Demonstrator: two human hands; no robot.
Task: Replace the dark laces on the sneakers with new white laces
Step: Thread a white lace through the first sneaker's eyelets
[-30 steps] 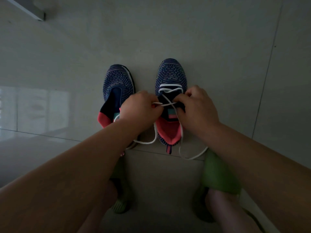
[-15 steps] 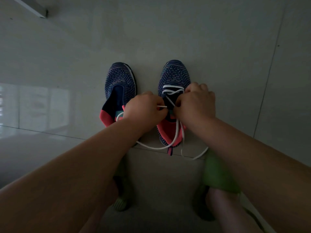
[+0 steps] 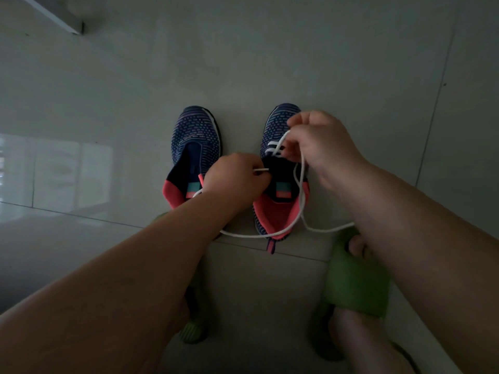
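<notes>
Two dark blue knit sneakers with pink heel linings stand side by side on the tiled floor, toes pointing away. The left sneaker [image 3: 194, 147] has no lace. The right sneaker [image 3: 280, 195] has a white lace [image 3: 299, 206] threaded through its lowest eyelets, and loose lace loops trail over its heel onto the floor. My left hand [image 3: 235, 182] pinches one lace tip beside the right sneaker's tongue. Over the toe area my right hand [image 3: 316, 144] pinches the other strand and holds it raised.
My feet in green slippers [image 3: 353, 287] are planted near the bottom, just behind the sneakers. A pale bar or ledge [image 3: 54, 14] runs across the top left corner. Glossy grey tiles [image 3: 351, 63] surround the shoes, with a window reflection at left.
My right hand has moved up and away from the tongue toward the toe, pulling its lace strand out. The left hand stayed put, still holding the lace tip. The camera has shifted slightly.
</notes>
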